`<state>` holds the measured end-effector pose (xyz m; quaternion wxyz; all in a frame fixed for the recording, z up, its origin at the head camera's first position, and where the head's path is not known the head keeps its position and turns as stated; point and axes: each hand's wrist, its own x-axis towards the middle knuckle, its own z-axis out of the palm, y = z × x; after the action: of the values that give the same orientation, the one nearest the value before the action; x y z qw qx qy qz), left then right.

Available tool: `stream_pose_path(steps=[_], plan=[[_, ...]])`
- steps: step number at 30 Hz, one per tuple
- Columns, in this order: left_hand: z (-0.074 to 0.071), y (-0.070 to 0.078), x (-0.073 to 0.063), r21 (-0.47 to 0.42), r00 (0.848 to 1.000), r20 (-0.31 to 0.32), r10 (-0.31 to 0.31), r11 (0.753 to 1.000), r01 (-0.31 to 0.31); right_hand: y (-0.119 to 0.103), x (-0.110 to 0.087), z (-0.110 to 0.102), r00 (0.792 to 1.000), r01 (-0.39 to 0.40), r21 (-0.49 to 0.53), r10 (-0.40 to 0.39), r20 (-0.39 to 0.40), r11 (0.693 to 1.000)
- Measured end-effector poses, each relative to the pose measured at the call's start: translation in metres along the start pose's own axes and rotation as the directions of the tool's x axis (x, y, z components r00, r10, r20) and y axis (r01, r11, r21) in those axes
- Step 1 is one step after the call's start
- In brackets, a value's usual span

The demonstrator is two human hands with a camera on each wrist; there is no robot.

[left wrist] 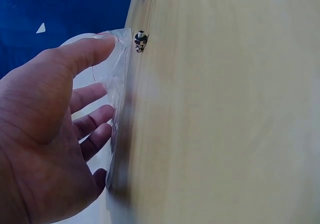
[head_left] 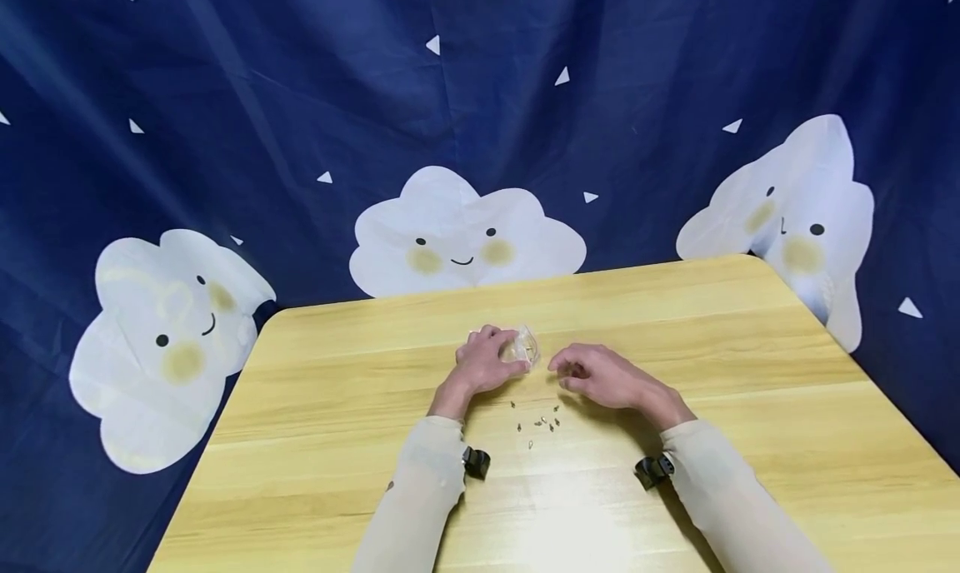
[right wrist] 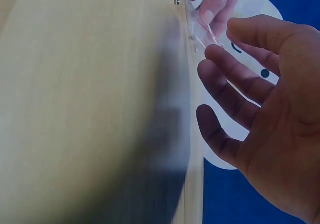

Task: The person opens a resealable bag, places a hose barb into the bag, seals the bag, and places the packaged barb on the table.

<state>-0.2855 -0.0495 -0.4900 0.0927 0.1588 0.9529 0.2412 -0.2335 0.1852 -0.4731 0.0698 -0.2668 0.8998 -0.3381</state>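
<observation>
My left hand (head_left: 483,363) holds a small clear plastic bag (head_left: 527,348) by its edge, low over the table. In the left wrist view the thumb lies on the top end of the bag (left wrist: 119,58), which has a thin red line, and the fingers rest along its side. Something small shows inside the bag in the head view. My right hand (head_left: 600,375) hovers just right of the bag, fingers loosely bent with nothing between them. Several small metal pieces (head_left: 543,421) lie scattered nearer me; one metal piece (left wrist: 140,41) shows a dark band round its middle.
The light wood table (head_left: 337,390) has rounded far corners. Behind it hangs a dark blue curtain (head_left: 300,82) with white clouds and triangles. Black straps with small devices sit on both wrists, below the sleeves (head_left: 423,490).
</observation>
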Motion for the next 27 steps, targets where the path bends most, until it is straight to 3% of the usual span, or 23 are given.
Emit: stream_pose_path(steps=[16, 27], plan=[[0.000, -0.001, 0.001, 0.001, 1.000, -0.013, 0.005, 1.000, -0.005, -0.004, -0.010, 0.007, 0.992, 0.105, -0.133, -0.094, 0.088, 0.985], [0.000, 0.000, 0.000, 0.007, 1.000, -0.002, 0.004, 1.000, -0.004, -0.009, -0.010, 0.011, 0.992, 0.098, -0.215, -0.079, 0.098, 0.972]])
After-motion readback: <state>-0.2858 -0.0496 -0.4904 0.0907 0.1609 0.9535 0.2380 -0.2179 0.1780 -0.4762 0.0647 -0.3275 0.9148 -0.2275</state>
